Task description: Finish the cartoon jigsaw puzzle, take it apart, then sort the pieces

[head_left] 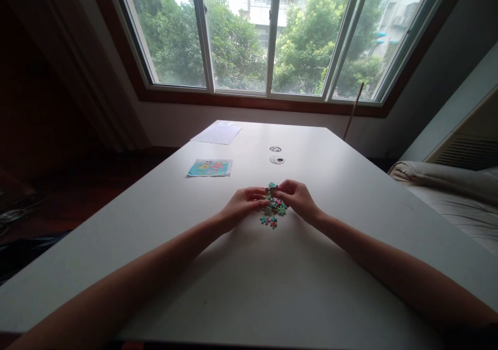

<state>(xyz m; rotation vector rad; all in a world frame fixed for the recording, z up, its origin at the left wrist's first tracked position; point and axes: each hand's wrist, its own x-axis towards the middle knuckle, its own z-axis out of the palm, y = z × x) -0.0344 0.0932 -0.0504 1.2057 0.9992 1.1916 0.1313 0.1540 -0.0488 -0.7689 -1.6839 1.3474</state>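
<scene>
Over the middle of a white table (249, 288), my left hand (245, 203) and my right hand (299, 197) come close together. Small jigsaw puzzle pieces (271, 189) are pinched between their fingertips; whether these are joined cannot be made out. Right below the fingers lies a small heap of loose puzzle pieces (277, 204), mostly green with pink and dark ones. A few more pieces (269, 221) spread out on the near side of the heap. My fingers cover part of the heap.
A colourful picture sheet (210, 168) lies left of my hands. Two small round items (277, 159) rest beyond them. White paper (217, 133) is at the table's far left. Bedding (447, 184) stands to the right, and a thin stick (353, 112) leans below the window.
</scene>
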